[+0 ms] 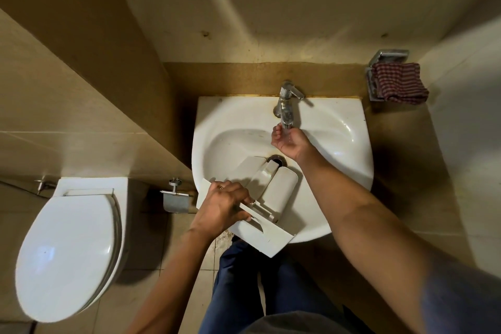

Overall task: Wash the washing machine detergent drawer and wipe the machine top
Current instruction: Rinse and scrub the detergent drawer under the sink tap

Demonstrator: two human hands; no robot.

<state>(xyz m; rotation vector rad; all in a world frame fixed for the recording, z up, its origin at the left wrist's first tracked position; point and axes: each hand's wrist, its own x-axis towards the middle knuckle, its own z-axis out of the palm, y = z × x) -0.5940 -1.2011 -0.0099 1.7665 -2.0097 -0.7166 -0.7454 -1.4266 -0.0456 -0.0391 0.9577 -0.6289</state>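
Your left hand [225, 206] grips the detergent drawer [273, 190] at its front panel, fingers curled over the panel's edge. The drawer lies slanted in the sink [352, 122]. Its far end sits just beside the drain [276, 159] at the basin's centre, and its front panel hangs out over the near rim at about 6 o'clock. It seems to lie underside up. Your right hand [290, 141] is cupped, palm up and holding nothing, right under the spout of the tap [287, 106] at 12 o'clock. I cannot tell whether water is running or whether your fingertips touch the spout.

The main risk is that overhang. The heavy end of the drawer is outside the basin, so only your left grip keeps it from tipping. If that hand gets wet or soapy, the panel could slide off the rim and drop to the floor. The far end could also cover the drain, and then water may pool and spill over the near rim onto your trousers. Scooped water may not reach the compartments if they do face down, so residue could stay inside.

A striped cloth [401, 84] hangs on the wall holder at 2 o'clock. The machine top is not in view, and I judge that the wiping is not yet done.
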